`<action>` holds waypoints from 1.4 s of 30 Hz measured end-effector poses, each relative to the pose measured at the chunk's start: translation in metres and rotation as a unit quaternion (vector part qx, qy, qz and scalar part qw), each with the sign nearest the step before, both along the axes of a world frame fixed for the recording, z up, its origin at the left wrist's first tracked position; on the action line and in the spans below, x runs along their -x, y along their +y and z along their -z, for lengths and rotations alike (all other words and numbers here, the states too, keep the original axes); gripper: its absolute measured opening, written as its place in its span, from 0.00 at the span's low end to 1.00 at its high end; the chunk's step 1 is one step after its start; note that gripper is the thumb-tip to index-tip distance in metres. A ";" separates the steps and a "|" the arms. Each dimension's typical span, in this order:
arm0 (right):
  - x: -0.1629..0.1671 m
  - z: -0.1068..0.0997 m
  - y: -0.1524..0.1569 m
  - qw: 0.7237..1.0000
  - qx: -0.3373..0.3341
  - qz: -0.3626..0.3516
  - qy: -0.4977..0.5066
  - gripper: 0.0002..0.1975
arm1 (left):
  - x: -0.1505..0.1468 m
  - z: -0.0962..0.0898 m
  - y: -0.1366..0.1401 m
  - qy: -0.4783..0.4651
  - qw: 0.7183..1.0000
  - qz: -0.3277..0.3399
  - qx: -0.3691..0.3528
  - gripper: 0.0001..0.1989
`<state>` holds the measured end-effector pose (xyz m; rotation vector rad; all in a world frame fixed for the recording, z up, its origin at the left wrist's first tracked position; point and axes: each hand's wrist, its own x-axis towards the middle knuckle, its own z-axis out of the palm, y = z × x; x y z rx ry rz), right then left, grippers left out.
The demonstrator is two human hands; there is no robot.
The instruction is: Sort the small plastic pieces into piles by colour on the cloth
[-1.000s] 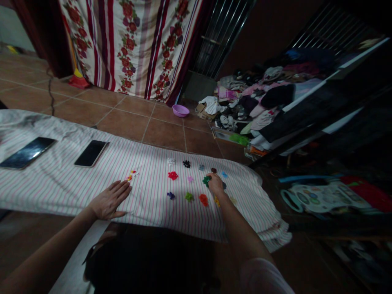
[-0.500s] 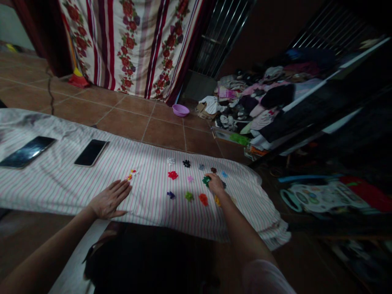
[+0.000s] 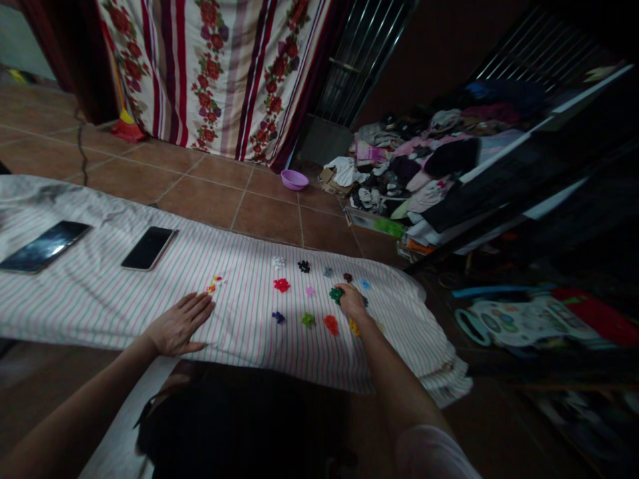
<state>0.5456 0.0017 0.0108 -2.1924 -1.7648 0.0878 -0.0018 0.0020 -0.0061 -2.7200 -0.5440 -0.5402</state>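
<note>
The striped surface bears a green pile at the right hand's fingers; whether they pinch cannot be told. Left hand lies flat, fingers extended. Light fingertip contact should avoid scattering.

The pink-and-grey striped sheet is matt, wrinkled cloth; the bright red cluster and dark green cluster of tiny pieces look like slightly shiny plastic. The large black rectangular tablet has a smooth, glossy, light-reflecting screen. Behind, the round purple basin looks like smooth plastic, and the floral striped curtain is matt, folded fabric.
</note>
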 end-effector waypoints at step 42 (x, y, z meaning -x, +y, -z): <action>0.003 -0.017 -0.024 0.996 0.062 -0.059 0.015 0.30 | 0.003 0.007 0.002 -0.007 0.999 -0.002 0.034 0.38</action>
